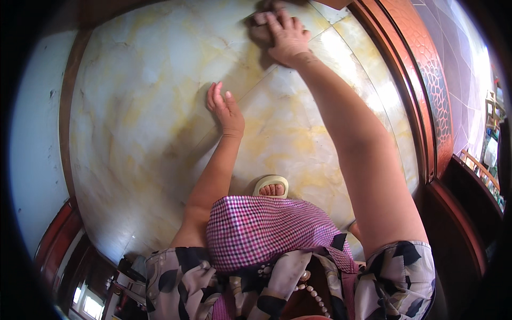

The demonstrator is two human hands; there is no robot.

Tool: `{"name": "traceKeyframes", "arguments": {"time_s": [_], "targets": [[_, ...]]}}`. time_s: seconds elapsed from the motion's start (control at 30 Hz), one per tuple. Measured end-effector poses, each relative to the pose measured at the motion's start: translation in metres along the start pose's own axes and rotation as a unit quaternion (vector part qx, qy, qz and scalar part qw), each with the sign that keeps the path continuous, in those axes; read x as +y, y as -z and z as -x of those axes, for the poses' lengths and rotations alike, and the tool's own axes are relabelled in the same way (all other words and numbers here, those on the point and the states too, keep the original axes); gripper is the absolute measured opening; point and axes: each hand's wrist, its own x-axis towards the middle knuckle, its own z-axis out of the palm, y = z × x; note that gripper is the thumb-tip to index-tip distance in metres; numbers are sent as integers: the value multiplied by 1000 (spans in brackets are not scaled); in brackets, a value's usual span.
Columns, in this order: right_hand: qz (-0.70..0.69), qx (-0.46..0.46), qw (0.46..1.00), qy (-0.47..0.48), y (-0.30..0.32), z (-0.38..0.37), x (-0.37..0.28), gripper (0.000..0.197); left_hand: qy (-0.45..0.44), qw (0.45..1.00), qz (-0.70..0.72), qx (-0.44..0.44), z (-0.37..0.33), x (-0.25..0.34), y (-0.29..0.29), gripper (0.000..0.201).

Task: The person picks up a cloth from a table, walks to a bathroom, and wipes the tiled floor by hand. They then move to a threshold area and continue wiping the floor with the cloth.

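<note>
At the far edge of the view my right hand (289, 38) presses down on a crumpled greyish-brown cloth (260, 31), its fingers bent over it. Part of the cloth lies under the fingers, and its far end is dim near the picture's rim. It rests on the marbled floor tiles (160, 80), which are cream with yellow patches. My left hand (226, 109) hovers over or just touches the tiles nearer to me; which of the two I cannot tell. Its fingers are loosely apart with nothing in them.
A reddish-brown wooden door frame (413, 80) with a patterned panel runs along the right. On the left stands a pale door or wall panel (40, 122) edged in brown. My foot in a light slipper (272, 186) shows below a checked apron (266, 229).
</note>
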Motion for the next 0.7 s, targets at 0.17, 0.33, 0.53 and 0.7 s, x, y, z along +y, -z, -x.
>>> {"name": "traceKeyframes", "arguments": {"time_s": [0.17, 0.33, 0.53, 0.7], "targets": [[65, -155, 942, 290, -3, 31, -48, 50, 68, 996, 39, 41, -11, -35, 33, 32], [32, -243, 809, 534, 26, 127, 18, 41, 118, 987, 49, 98, -9, -34, 54, 34], [-127, -276, 863, 404, 104, 196, 93, 33, 131, 989, 65, 37, 15, -27, 36, 34], [-209, -113, 968, 79, 141, 196, 172, 46, 88, 994, 59, 16, 23, -17, 37, 32]]}}
